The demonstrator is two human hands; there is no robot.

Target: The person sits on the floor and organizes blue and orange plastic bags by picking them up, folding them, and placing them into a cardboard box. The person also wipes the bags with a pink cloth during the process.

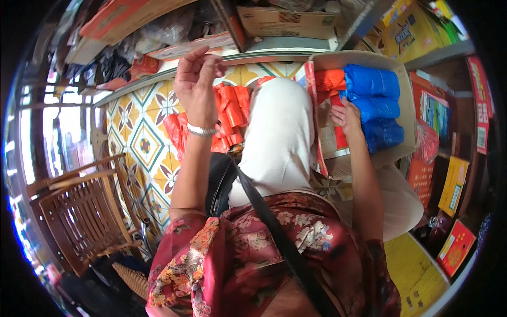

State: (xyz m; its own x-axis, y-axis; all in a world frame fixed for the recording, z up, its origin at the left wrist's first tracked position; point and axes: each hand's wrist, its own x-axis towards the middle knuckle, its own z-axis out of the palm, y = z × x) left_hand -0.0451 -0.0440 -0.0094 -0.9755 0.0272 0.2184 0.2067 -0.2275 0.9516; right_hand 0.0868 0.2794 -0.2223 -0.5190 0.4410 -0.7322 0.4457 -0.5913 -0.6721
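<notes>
My left hand (198,85) is raised above the tiled floor, fingers loosely bent and apart, with nothing seen in it. A metal bracelet circles that wrist. Below and to its right lies a pile of folded orange plastic bundles (231,107), partly hidden by my arm and leg. My right hand (349,118) is inside an open cardboard box (405,146), fingers spread beside several blue plastic rolls (372,83). Its thumb is at the edge of the blue plastic; whether it presses there I cannot tell. An orange plastic bundle (330,80) sits at the box's far left.
Shelves with cardboard cartons (289,23) run along the far side. A wooden folding chair (83,206) stands at left. On the right are a shelf with red and yellow packets (453,186) and a pink plastic bag (427,140). Patterned tiles (144,144) cover the floor.
</notes>
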